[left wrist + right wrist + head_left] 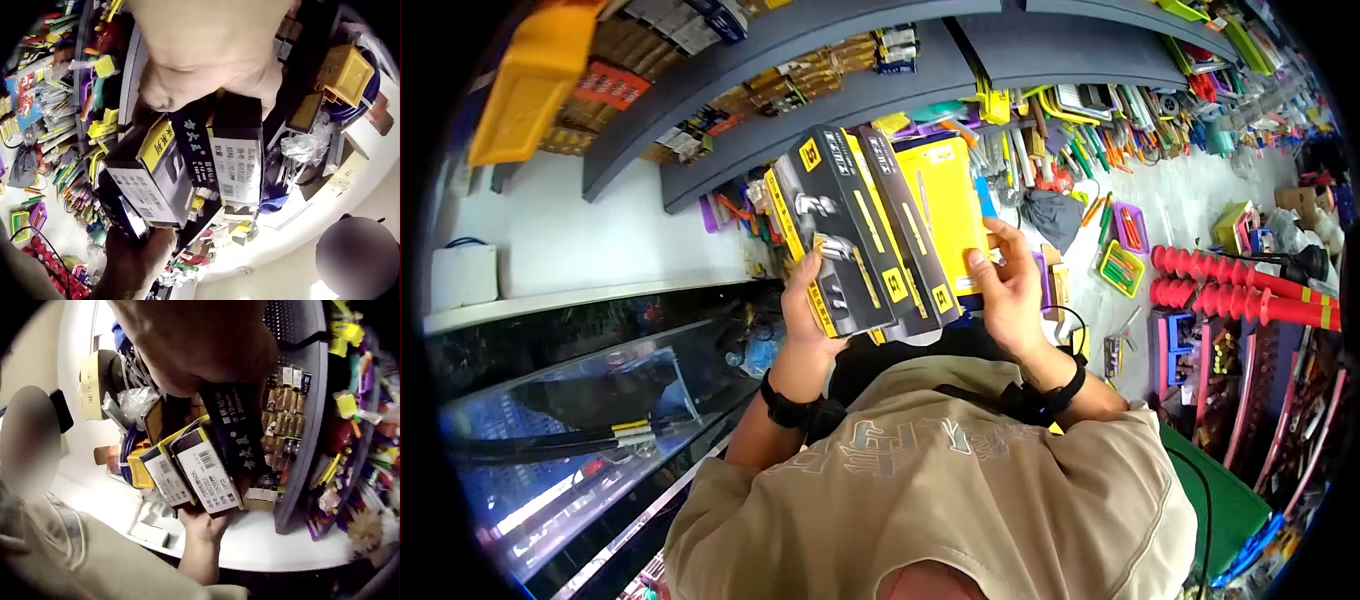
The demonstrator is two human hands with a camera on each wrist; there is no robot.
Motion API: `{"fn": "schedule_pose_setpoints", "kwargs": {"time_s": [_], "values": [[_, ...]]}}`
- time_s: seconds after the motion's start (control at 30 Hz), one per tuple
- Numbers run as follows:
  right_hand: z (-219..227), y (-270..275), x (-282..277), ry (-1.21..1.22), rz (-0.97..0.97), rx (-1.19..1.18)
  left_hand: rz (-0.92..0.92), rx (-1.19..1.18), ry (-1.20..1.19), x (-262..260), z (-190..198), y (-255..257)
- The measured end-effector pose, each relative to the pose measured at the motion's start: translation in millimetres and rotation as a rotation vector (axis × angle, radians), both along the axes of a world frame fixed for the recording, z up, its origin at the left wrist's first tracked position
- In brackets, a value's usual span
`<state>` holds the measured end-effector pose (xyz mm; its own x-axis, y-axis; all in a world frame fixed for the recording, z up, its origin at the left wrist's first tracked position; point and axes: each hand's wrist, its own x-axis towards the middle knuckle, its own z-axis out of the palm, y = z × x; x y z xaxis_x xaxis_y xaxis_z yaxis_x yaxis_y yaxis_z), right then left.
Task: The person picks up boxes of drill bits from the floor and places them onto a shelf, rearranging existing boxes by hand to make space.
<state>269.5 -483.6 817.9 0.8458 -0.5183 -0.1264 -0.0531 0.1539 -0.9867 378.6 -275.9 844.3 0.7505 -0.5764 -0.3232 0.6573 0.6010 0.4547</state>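
Side by side in front of the chest are black-and-yellow cardboard boxes. My left hand [803,308] grips the leftmost box [825,225], which has tool pictures on its side, thumb along its near edge. A second dark box [903,235] lies against it. On the right, my right hand [1012,295] pinches a yellow box [940,190], thumb on its face and fingers behind. White printed labels with barcodes show on the box ends, one on a box [237,165] under the left hand and others beside a dark box [234,419] under the right hand.
Grey shelves [820,85] with packed small boxes run along the far side. Pens and tools [1090,130] crowd the right. Small baskets [1122,268] stand there, near red spiral rods [1220,285]. A glass case [590,430] is at the left, and a yellow bin [535,85] hangs upper left.
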Motion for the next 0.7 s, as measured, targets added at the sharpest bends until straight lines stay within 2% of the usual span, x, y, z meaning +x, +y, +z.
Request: {"fn": "schedule_pose_setpoints", "kwargs": {"time_s": [0.07,0.13,0.23,0.33,0.53,0.7], "values": [[9,-8,2,-0.146,-0.055,0.037,-0.033,-0.075,-0.089,11,-7,9],[29,-25,-3,-0.122,-0.050,0.075,-0.005,-0.122,-0.072,16,-6,11],[65,-38,-9,-0.187,-0.078,0.229,-0.003,-0.075,-0.162,21,-7,11],[86,-42,-16,-0.231,-0.073,0.366,-0.012,-0.084,-0.120,23,-4,2],[65,-59,-27,-0.161,-0.064,0.402,-0.026,0.072,0.002,15,2,-37],[47,-89,-49,-0.133,-0.179,0.326,-0.030,0.210,0.046,18,-10,-51]]}}
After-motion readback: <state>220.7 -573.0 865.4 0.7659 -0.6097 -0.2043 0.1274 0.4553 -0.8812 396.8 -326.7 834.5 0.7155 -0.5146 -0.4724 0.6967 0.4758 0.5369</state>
